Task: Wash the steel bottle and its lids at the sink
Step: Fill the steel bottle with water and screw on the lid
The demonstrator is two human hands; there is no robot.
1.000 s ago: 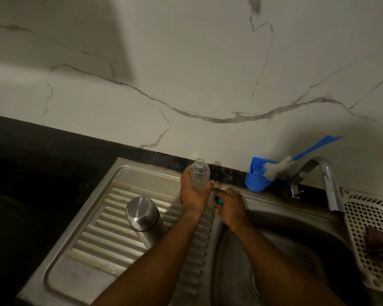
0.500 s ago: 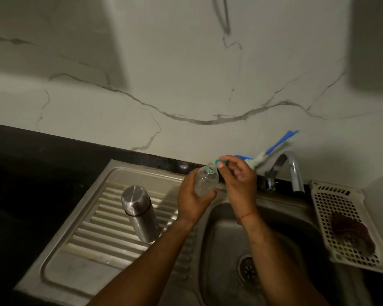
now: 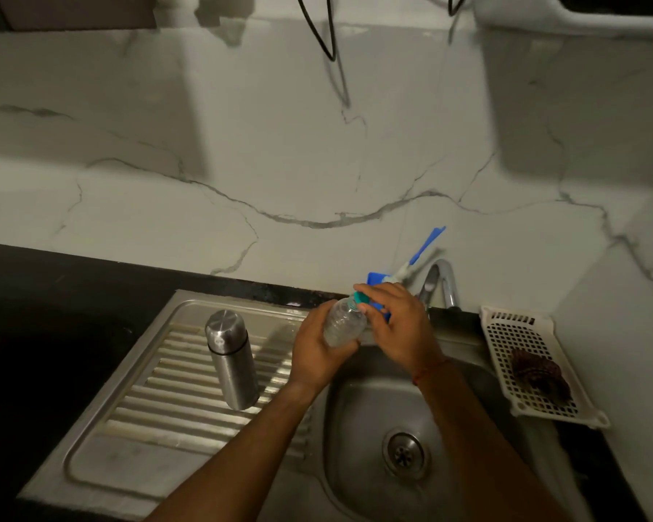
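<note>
The fingers [image 3: 370, 310] of the right hand [image 3: 396, 325] pinch a small teal cap [image 3: 359, 297] at the mouth of a clear plastic bottle [image 3: 344, 324], while the left hand [image 3: 317, 352] is wrapped around that bottle's body, holding it tilted over the rim of the sink [image 3: 355, 438]. Whether the cap is going on or coming off cannot be told. The steel bottle [image 3: 230, 359] stands upright on the ribbed drainboard [image 3: 159, 401] to the left of the sink, its long axis vertical and its lid on, apart from both hands; the left hand is nearer, so reaching it probably falls to that side. The sink bowl holds nothing but its drain [image 3: 404, 452]. Right of the sink, a white perforated basket [image 3: 506, 333] holds a dark scrubber [image 3: 540, 373]; behind it, beside the tap [image 3: 443, 284], a blue holder [image 3: 374, 277] carries a brush [image 3: 419, 254].
</note>
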